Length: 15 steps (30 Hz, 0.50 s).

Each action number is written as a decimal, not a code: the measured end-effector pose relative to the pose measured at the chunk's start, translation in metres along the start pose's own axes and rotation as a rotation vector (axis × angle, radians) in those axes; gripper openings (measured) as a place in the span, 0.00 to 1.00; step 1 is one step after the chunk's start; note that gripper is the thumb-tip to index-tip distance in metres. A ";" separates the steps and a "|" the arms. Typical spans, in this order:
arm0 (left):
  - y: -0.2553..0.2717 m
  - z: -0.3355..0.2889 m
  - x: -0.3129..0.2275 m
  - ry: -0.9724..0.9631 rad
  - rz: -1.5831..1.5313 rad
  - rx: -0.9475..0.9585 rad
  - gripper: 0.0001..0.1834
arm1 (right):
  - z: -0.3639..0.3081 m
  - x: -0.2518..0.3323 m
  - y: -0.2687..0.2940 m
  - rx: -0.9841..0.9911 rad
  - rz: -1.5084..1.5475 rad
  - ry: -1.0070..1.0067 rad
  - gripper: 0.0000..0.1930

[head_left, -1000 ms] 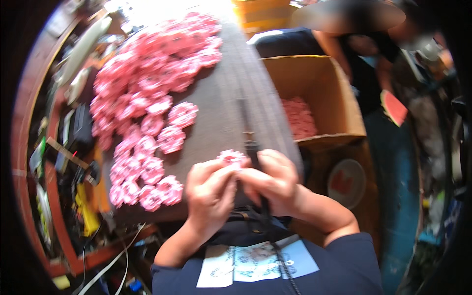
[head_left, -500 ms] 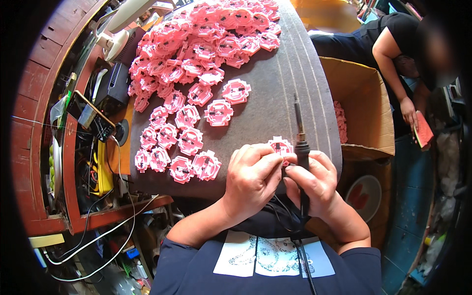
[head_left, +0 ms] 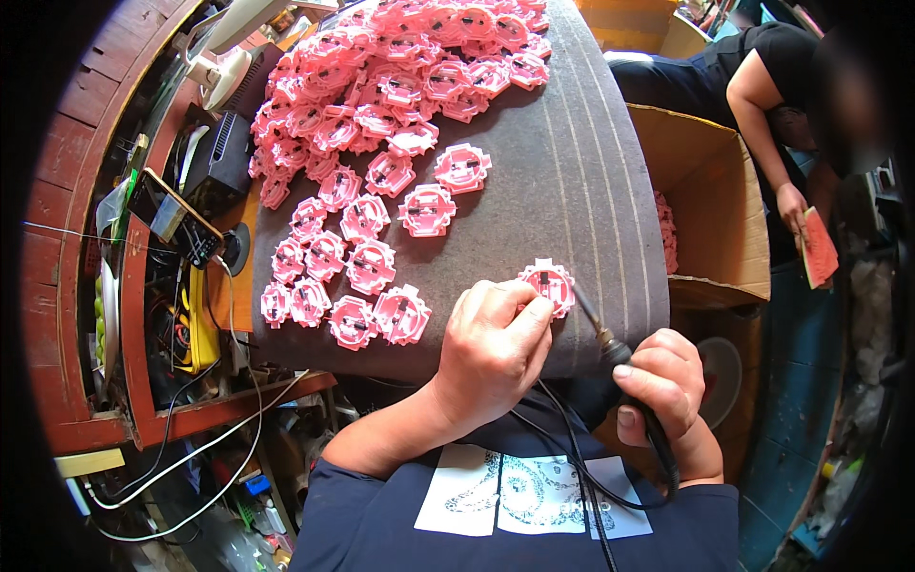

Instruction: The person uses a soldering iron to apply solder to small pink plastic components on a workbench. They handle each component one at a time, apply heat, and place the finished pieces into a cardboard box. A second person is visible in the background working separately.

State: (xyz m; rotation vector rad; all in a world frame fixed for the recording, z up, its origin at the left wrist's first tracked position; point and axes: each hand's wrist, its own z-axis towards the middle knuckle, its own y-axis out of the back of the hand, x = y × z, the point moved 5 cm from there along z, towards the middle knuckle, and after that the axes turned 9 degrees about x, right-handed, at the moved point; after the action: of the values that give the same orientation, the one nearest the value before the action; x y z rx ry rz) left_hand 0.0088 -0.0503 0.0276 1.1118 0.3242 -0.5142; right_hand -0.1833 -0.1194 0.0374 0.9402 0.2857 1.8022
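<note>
My right hand (head_left: 662, 386), closed around the dark handle of a soldering iron (head_left: 613, 345), is just past the table's near edge. The iron slants up and left, its metal tip close to the right side of a pink plastic part (head_left: 550, 283) with small dark pieces inside. I cannot tell whether the tip touches it. At the part's lower left, my left hand (head_left: 491, 348) is pinched shut, fingertips against or very near its rim; whatever they hold is hidden. Several similar pink parts (head_left: 370, 266) lie spread to the left, below a large pile (head_left: 381, 86).
A black cord (head_left: 667, 458) loops from the iron across my lap. To the right stands an open cardboard box (head_left: 710, 191) with pink parts inside. Beyond it, another person's hand (head_left: 791, 205) holds a red and yellow object. A phone (head_left: 181, 224) and cables are at left.
My right hand has moved right and down, away from my left hand. The soldering iron has swung from upright to slanting, with its tip now beside the pink part. My left hand stays nearly in place.
</note>
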 end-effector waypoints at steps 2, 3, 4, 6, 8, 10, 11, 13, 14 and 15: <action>0.000 0.001 -0.001 0.000 0.004 0.002 0.15 | -0.001 0.000 -0.001 0.019 0.022 0.017 0.15; 0.000 0.001 -0.001 -0.001 0.009 0.002 0.15 | -0.002 0.000 -0.002 0.016 0.026 0.020 0.14; 0.001 0.002 -0.001 -0.002 0.014 0.002 0.15 | -0.004 0.000 -0.002 0.014 0.030 0.023 0.14; 0.000 0.001 -0.001 -0.007 0.012 0.000 0.14 | -0.005 0.000 -0.002 0.021 0.030 0.022 0.13; -0.004 0.000 0.001 -0.014 -0.002 -0.005 0.12 | -0.006 0.000 -0.002 0.027 0.028 0.021 0.13; -0.004 -0.001 0.001 -0.013 -0.004 -0.003 0.12 | -0.004 0.001 -0.002 0.028 0.028 0.020 0.13; -0.004 -0.001 0.001 -0.013 -0.005 -0.002 0.12 | -0.004 0.001 -0.002 0.029 0.026 0.019 0.13; -0.004 -0.001 0.001 -0.011 -0.004 0.000 0.12 | -0.004 0.001 -0.001 0.032 0.025 0.019 0.12; -0.004 -0.001 0.001 -0.011 -0.003 0.002 0.12 | -0.003 0.001 -0.001 0.032 0.024 0.020 0.12; -0.004 -0.001 0.001 -0.011 -0.002 -0.001 0.12 | -0.002 0.002 -0.001 0.033 0.024 0.021 0.12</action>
State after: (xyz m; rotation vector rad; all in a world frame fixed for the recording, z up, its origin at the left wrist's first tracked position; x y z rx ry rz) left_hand 0.0074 -0.0514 0.0238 1.1069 0.3158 -0.5221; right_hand -0.1844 -0.1169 0.0361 0.9515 0.3195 1.8356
